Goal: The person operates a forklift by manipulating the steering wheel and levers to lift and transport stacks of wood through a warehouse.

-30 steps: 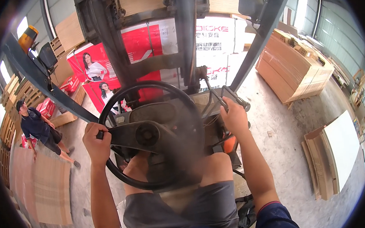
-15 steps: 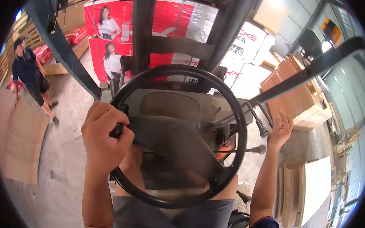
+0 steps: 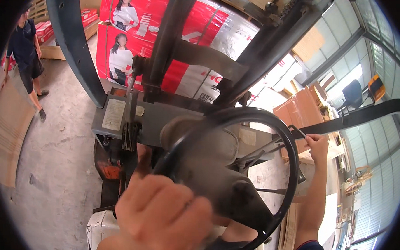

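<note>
A black steering wheel (image 3: 294,165) fills the lower middle of the view, in a forklift cab. My left hand (image 3: 164,217), blurred by motion, is closed in a fist at the near left of the wheel. It covers the wheel's knob and part of the rim. Beyond the rim on the right, my right hand (image 3: 316,145) pinches the end of a thin black control lever (image 3: 296,130) with thumb and fingers. Other lever rods run beside the steering column, partly behind the wheel.
Ahead, past the dark mast (image 3: 162,45), stand stacked red-and-white wrapped packages (image 3: 143,30). A person (image 3: 24,43) in dark clothes stands at the far left beside a cardboard stack (image 3: 10,121). Brown cartons (image 3: 298,106) and an office chair (image 3: 352,91) are on the right.
My left hand has swung down and to the right, nearer to me, as the wheel turned. My right hand has closed on a lever. The view has tilted and shifted.
</note>
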`<state>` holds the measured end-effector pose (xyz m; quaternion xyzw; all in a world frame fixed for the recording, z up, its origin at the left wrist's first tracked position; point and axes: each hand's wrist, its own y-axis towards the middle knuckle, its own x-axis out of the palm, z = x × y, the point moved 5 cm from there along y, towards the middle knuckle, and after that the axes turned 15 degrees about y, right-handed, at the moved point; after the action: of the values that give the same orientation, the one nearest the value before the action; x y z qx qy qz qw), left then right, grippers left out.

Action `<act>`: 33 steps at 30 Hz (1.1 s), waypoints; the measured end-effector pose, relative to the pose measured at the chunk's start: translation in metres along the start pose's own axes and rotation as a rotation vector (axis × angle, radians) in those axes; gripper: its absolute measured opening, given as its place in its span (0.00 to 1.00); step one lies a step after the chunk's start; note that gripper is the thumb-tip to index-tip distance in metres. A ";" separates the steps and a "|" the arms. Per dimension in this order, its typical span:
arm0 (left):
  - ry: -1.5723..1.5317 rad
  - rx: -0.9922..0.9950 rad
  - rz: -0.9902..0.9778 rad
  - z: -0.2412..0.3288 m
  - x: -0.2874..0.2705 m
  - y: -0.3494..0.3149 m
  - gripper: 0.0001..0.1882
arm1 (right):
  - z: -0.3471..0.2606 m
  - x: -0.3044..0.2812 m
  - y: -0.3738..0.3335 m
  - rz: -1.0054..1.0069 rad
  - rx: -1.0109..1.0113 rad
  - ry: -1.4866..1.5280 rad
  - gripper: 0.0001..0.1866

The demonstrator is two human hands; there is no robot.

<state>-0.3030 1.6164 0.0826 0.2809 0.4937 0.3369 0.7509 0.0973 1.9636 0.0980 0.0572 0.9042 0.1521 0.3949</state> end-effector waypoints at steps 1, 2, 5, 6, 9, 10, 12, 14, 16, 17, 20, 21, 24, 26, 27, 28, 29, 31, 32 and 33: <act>-0.039 0.029 0.009 0.000 -0.009 0.001 0.10 | 0.000 -0.002 0.001 0.012 -0.017 0.000 0.10; -0.085 0.062 0.007 0.001 -0.013 0.001 0.09 | 0.005 -0.005 -0.003 0.025 -0.020 -0.004 0.10; -0.084 0.211 0.070 -0.003 -0.012 0.000 0.10 | 0.010 -0.012 -0.004 0.029 -0.030 -0.007 0.11; -0.060 0.271 0.101 -0.004 -0.011 0.000 0.11 | 0.010 -0.013 -0.003 0.025 -0.020 -0.006 0.11; -0.068 0.297 0.146 -0.002 -0.007 -0.001 0.11 | 0.010 -0.015 -0.004 0.028 -0.017 -0.013 0.11; -0.077 0.290 0.146 0.000 -0.006 -0.002 0.11 | 0.011 -0.016 -0.004 0.030 -0.018 -0.017 0.11; -0.084 0.289 0.154 0.003 -0.008 -0.001 0.11 | 0.012 -0.019 -0.005 0.037 -0.019 -0.022 0.10; -0.092 0.271 0.156 0.003 -0.008 -0.001 0.11 | 0.015 -0.020 -0.008 0.035 -0.019 -0.032 0.10; -0.098 0.260 0.156 0.004 -0.010 -0.001 0.10 | 0.017 -0.024 -0.017 0.040 -0.033 -0.085 0.10; -0.104 0.254 0.155 0.005 -0.011 -0.001 0.10 | 0.018 -0.026 -0.026 0.044 -0.048 -0.134 0.11; -0.109 0.234 0.147 0.007 -0.011 -0.002 0.10 | 0.006 -0.014 -0.076 -0.120 -0.151 -0.283 0.14; -0.116 0.227 0.147 0.008 -0.012 -0.002 0.10 | 0.000 -0.006 -0.102 -0.268 -0.201 -0.222 0.15; -0.132 0.196 0.147 0.009 -0.016 -0.002 0.10 | -0.014 0.010 -0.156 -0.336 -0.378 -0.560 0.20; -0.143 0.174 0.152 0.009 -0.019 -0.001 0.10 | -0.008 0.009 -0.177 -0.299 -0.442 -0.611 0.23; -0.147 0.165 0.156 0.009 -0.019 0.000 0.10 | 0.001 0.008 -0.185 -0.257 -0.434 -0.549 0.24; -0.149 0.158 0.159 0.010 -0.020 -0.001 0.10 | 0.005 0.008 -0.189 -0.213 -0.369 -0.464 0.21; -0.153 0.146 0.160 0.009 -0.022 -0.002 0.10 | 0.007 0.007 -0.193 -0.165 -0.308 -0.378 0.19; -0.159 0.129 0.164 0.012 -0.022 -0.003 0.10 | 0.007 0.012 -0.207 -0.067 -0.073 -0.155 0.06; -0.163 0.119 0.173 0.013 -0.022 -0.002 0.10 | 0.009 0.012 -0.207 -0.101 -0.089 -0.202 0.12; -0.169 0.102 0.185 0.013 -0.023 -0.001 0.10 | 0.014 0.008 -0.208 -0.135 -0.105 -0.248 0.19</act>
<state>-0.2969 1.5966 0.0991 0.3904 0.4171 0.3543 0.7403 0.1052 1.7721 0.0168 -0.0061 0.8411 0.1640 0.5154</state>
